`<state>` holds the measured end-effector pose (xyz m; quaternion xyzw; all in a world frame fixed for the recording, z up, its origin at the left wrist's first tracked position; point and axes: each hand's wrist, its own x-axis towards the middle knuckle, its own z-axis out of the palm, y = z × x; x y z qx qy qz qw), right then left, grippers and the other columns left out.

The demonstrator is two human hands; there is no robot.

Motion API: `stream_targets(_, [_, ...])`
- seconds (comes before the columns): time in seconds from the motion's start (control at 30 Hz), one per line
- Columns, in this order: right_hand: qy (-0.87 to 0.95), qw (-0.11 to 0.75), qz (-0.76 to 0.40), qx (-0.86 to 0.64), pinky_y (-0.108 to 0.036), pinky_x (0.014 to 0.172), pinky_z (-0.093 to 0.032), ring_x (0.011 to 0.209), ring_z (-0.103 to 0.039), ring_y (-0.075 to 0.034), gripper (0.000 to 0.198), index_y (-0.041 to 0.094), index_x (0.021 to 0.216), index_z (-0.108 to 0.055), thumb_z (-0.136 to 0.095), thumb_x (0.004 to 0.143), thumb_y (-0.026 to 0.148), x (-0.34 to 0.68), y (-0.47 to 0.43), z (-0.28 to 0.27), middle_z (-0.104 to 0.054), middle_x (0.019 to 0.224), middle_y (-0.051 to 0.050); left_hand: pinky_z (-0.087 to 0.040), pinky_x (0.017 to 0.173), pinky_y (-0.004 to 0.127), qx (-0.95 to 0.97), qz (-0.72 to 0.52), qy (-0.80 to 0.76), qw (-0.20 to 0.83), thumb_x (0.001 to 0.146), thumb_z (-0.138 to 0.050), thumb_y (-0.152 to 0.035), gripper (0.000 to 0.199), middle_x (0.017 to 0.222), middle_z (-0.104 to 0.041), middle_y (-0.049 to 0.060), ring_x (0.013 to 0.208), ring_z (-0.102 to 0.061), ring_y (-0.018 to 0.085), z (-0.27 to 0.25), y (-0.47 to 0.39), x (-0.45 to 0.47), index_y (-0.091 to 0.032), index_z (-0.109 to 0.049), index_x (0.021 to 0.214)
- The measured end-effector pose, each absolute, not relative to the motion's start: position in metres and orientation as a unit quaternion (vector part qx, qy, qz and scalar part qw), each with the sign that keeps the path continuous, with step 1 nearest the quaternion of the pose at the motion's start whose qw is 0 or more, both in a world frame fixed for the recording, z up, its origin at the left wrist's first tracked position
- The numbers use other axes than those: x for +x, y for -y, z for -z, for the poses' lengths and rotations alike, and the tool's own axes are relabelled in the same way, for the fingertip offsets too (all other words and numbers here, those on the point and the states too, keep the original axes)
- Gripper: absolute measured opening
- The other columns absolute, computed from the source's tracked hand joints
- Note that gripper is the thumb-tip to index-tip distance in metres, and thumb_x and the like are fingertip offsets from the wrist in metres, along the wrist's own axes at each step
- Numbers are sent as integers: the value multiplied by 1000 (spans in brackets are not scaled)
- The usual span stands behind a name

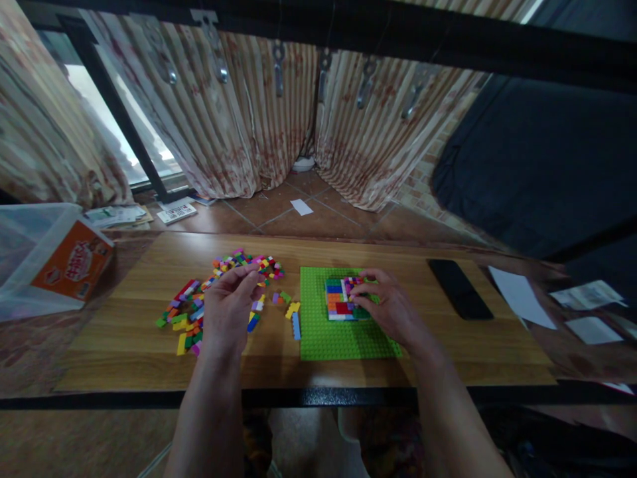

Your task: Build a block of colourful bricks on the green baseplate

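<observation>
The wood-grain tabletop point(124, 338) carries all work items. A pile of loose toy bricks point(185, 325) is spread over its left half, partly hidden by the left hand. The green studded baseplate point(343, 342) lies right of the pile, clear of the near edge. Left hand point(226, 305): raised in front of the pile, thumb and fingertips drawn to a narrow pinch; whether a brick is held cannot be told. Right hand point(391, 307): thumb and fingers narrowly spaced at the right side of the multicoloured brick assembly; a held piece cannot be confirmed. A black smartphone point(460, 289) lies near the far right corner. The brick assembly point(336, 299) sits on the baseplate, left of and partly beneath the right fingertips. A light blue brick point(296, 326) lies beside the baseplate's left edge.
</observation>
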<state>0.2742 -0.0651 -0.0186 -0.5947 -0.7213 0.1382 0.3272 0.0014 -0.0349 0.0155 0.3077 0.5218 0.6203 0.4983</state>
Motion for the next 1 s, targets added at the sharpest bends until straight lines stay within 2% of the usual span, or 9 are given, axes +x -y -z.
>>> stream_targets(0.23, [693,350,-123,-618,-46,95,-46,104,-60,-26,9,26,78,-76,-68,80,23,276,64,18,-64,106,-8,-44,56,19,308,-622,-521,496,54,-82,-28,29,70,-67,1,59,-56,8,-18,36,1,-14,-73,77])
stream_targets(0.4, [668,362,-144,-634,-41,92,-47,97,-62,-22,6,25,76,-74,-69,78,25,277,62,24,-64,102,-6,-43,54,19,310,-621,-524,494,53,-81,-28,29,69,-66,1,56,-55,8,-19,36,0,-14,-73,77])
stream_targets(0.6, [646,372,-173,-644,-39,89,-47,101,-62,-22,5,25,79,-73,-69,75,25,279,63,27,-63,105,-5,-42,54,19,309,-621,-529,490,51,-82,-26,30,69,-65,0,56,-53,7,-19,36,-1,-14,-73,77])
stream_targets(0.73, [638,373,-176,-650,-39,85,-49,103,-62,-24,9,24,81,-72,-71,72,25,284,65,24,-64,108,-6,-43,54,19,310,-619,-530,490,53,-81,-28,30,69,-65,0,56,-53,8,-19,36,-2,-14,-72,77])
stream_targets(0.83, [630,379,-186,-651,-37,80,-50,104,-63,-24,14,25,84,-72,-71,75,35,286,66,21,-65,112,-7,-44,55,20,312,-620,-530,487,53,-81,-29,30,72,-66,1,57,-54,8,-19,37,-3,-14,-72,77])
stream_targets(1.0, [579,373,-195,-698,-40,78,-52,94,-65,-26,38,20,103,-70,-64,81,50,282,62,26,-69,106,-12,-43,54,20,311,-621,-531,485,52,-81,-28,30,68,-65,0,55,-53,8,-18,36,-2,-14,-72,76])
